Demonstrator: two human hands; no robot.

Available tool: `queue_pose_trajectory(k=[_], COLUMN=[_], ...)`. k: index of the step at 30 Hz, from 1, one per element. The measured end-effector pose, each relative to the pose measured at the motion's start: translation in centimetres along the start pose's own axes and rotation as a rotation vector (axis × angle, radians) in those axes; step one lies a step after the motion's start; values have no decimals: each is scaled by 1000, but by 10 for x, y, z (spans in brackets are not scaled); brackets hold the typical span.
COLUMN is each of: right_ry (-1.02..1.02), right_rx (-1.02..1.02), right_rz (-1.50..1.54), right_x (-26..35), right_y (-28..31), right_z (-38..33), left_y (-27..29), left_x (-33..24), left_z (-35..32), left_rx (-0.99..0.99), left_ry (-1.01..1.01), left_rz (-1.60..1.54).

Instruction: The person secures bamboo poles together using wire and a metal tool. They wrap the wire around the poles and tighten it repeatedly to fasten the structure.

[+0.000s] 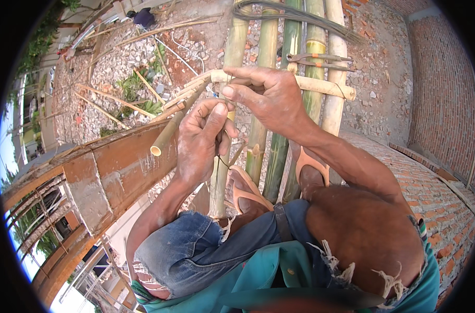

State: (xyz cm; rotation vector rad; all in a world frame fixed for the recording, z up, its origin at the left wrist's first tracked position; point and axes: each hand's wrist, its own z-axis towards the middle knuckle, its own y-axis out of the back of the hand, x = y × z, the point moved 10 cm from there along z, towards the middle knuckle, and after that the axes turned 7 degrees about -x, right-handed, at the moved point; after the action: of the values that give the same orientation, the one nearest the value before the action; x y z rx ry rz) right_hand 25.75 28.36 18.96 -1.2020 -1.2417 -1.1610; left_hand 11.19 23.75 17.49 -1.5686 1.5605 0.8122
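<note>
My left hand (203, 130) is closed, its thumb and fingers pinching a thin dark wire (220, 159) whose loose length hangs below the palm. Just above it, my right hand (274, 99) has its index finger stretched out and its thumb close to the curled fingers, at the wire's upper part. Both hands are over the left end of a pale bamboo crosspiece (321, 86), where it crosses a long upright bamboo pole (236, 41). Fingers hide most of the wire at this joint. Pincers (321, 61) with orange marks lie across the poles, beyond my right hand.
A coil of wire (300, 16) rests across the far bamboo poles. My sandalled feet stand on the poles, which have gaps between them. Left are a wooden formwork board (117, 177) and a cut bamboo pole (167, 136). Rubble lies below; a brick wall (443, 88) rises right.
</note>
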Motion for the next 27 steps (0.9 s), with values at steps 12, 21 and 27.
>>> queue_pose_trajectory(k=[12,21,27], right_ry=[-224,-357,-276], right_rx=[39,-136,155], right_rz=[427,557,136], right_x=[-26,-5,0], right_y=[-19,22,-34], right_z=[-12,25,0], left_y=[3,34,18], left_x=[-4,-30,-61], left_z=[7,10,13], left_rx=[-6,-23,5], left_ry=[-74,48,-65], left_rz=[300,236,543])
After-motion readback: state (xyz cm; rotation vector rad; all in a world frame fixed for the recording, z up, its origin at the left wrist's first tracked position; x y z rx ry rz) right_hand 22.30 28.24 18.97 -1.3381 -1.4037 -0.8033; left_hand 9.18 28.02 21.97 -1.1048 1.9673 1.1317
